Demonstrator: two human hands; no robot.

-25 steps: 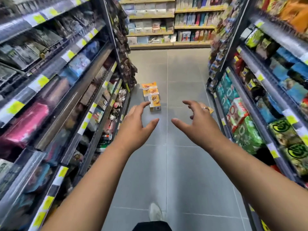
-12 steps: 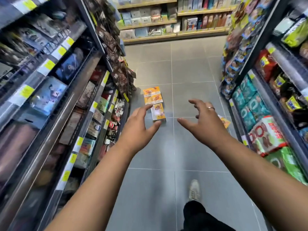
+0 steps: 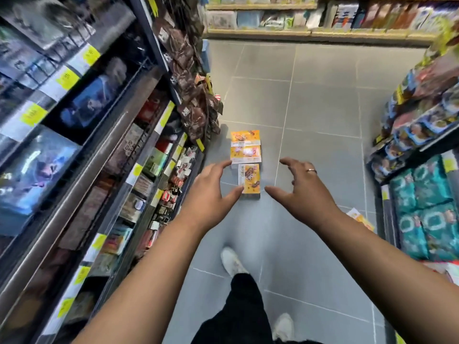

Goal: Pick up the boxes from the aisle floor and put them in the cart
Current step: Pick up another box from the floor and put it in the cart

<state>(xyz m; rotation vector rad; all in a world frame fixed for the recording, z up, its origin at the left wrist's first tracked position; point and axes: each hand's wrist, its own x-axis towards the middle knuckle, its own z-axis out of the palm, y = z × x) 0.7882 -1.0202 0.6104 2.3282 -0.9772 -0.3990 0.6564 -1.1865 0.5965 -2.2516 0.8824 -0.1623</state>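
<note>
Nothing is collected yet, as far as this view shows: neither hand holds a box, and the cart is out of sight. Three orange snack boxes lie in a row on the grey tiled floor [image 3: 323,108]: the nearest box [image 3: 250,178], a second box [image 3: 246,153] just beyond its far end, and a third box [image 3: 245,137] beyond that. A fourth box [image 3: 360,218] lies well to the right of the nearest box, half hidden by the right forearm. The left hand [image 3: 211,194] hovers just left of the nearest box, fingers spread and empty. The right hand [image 3: 300,192] hovers just right of it, fingers splayed and slightly bent (a ring on one), also gripping nothing. I judge the first pick-up imminent, with all four boxes left to carry.
</note>
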